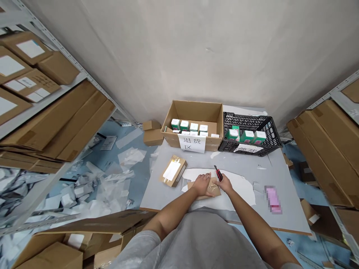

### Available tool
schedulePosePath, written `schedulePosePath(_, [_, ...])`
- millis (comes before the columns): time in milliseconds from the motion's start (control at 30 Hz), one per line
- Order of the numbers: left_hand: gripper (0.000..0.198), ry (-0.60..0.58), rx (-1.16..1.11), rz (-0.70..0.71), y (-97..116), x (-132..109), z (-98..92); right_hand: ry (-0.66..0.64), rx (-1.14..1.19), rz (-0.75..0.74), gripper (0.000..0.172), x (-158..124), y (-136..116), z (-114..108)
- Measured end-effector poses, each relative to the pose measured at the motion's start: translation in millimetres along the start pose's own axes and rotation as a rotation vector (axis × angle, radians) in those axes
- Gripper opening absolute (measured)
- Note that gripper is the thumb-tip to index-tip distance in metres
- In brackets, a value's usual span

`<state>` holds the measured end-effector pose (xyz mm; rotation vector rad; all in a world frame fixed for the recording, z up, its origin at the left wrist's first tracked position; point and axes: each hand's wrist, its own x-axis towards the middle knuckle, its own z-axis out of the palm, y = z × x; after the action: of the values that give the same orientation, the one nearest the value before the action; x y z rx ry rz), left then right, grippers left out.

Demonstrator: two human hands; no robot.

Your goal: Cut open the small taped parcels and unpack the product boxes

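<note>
My left hand (201, 185) lies open, pinning the cardboard parcel (214, 190) steady, while my right hand (225, 183) clamps a box cutter (218, 173).

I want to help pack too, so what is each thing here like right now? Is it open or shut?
Left hand: flat on the parcel.
Right hand: gripping the box cutter.
Parcel: lying flat under both hands.
Box cutter: held tilted, blade hard to see.
Labelled parcel: shut, lying flat.
Cardboard box: open, holding small boxes.
Black crate: open-topped, holding small boxes.
</note>
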<state>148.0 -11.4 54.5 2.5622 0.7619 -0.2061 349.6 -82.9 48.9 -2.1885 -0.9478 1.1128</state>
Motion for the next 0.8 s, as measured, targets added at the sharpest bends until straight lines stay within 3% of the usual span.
schedulePosePath(167, [0.151,-0.068,0.070,-0.018,2.9,-12.6,3.7,0.015,0.114,0.034,0.043,1.7,14.9,12.4])
schedulePosePath(400, [0.142,-0.004,0.021,0.198,-18.3,5.5,-18.2,-0.013,0.303,0.030,0.053,6.9,15.2,6.2])
schedulePosePath(533, [0.123,0.056,-0.017,0.258,-24.8,13.4,-22.3,-0.015,0.322,0.094,0.055,17.7,12.7,7.2])
schedulePosePath(700, [0.078,0.134,-0.084,0.181,-13.8,10.9,-14.6,-0.014,0.334,0.149,0.052,26.8,12.2,14.0])
schedulePosePath(800, [0.070,0.112,-0.073,0.150,-5.1,11.2,-7.6,0.008,0.294,0.175,0.050,27.2,12.5,15.4])
